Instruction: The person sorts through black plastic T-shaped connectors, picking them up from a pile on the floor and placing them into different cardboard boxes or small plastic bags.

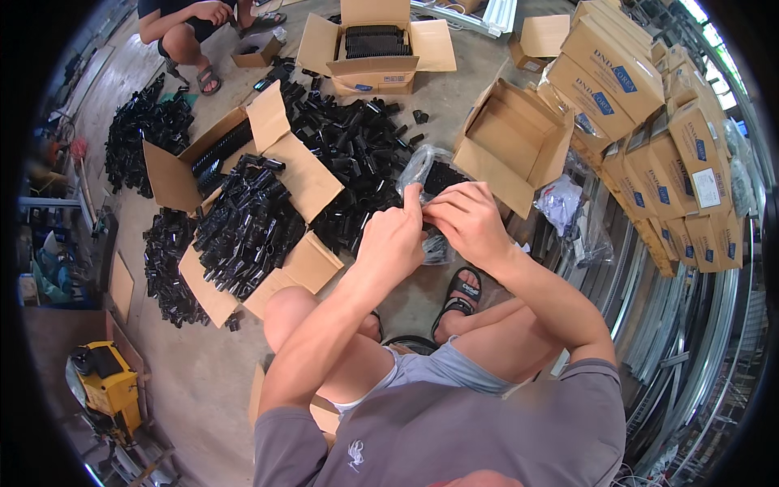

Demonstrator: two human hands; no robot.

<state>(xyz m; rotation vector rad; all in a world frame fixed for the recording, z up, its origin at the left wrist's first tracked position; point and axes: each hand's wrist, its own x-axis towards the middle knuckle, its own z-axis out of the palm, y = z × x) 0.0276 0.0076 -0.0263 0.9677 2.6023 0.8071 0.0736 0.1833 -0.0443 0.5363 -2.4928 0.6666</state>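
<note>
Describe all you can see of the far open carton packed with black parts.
The carton is tan, cardboard-looking, with a blue mark on its near side. Its left, right and far flaps stand open. Black parts sit packed in rows inside. It stands upright on the floor, just beyond the loose black pile.

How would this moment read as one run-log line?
left hand: by clear plastic bag; right hand: beside left hand; grips: partly hidden; nearby: black parts, open cartons
</note>
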